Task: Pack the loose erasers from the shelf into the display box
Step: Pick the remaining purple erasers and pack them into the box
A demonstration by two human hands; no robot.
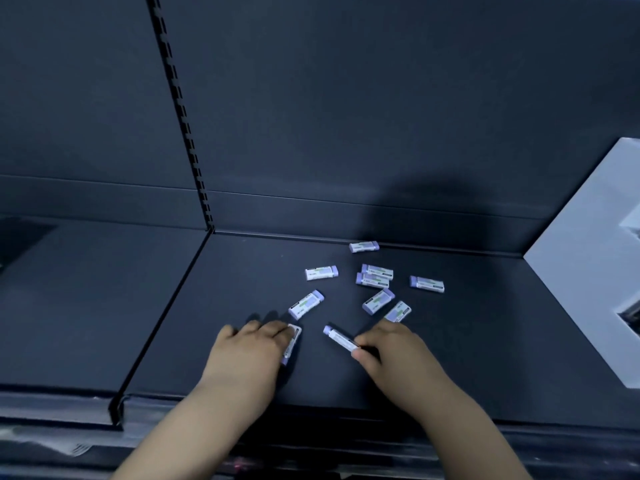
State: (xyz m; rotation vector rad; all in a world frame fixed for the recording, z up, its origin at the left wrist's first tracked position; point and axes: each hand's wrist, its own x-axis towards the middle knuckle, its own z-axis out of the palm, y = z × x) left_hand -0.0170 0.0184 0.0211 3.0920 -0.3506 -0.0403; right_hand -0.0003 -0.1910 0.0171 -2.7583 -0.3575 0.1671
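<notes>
Several loose erasers in white sleeves with purple ends lie scattered on the dark shelf [242, 341], for instance one eraser [321, 273] at the left and another eraser [427, 283] at the right. My left hand [247, 351] lies over an eraser [291, 344] and its fingers curl round it. My right hand [391, 351] pinches the near end of an eraser [340, 338] between thumb and fingers. The white display box [585, 271] stands tilted at the right edge, partly out of frame.
A slotted upright [183, 112] divides the dark back panel. A seam [162, 317] separates this shelf from the one to the left. The shelf's front edge [311, 410] runs below my wrists.
</notes>
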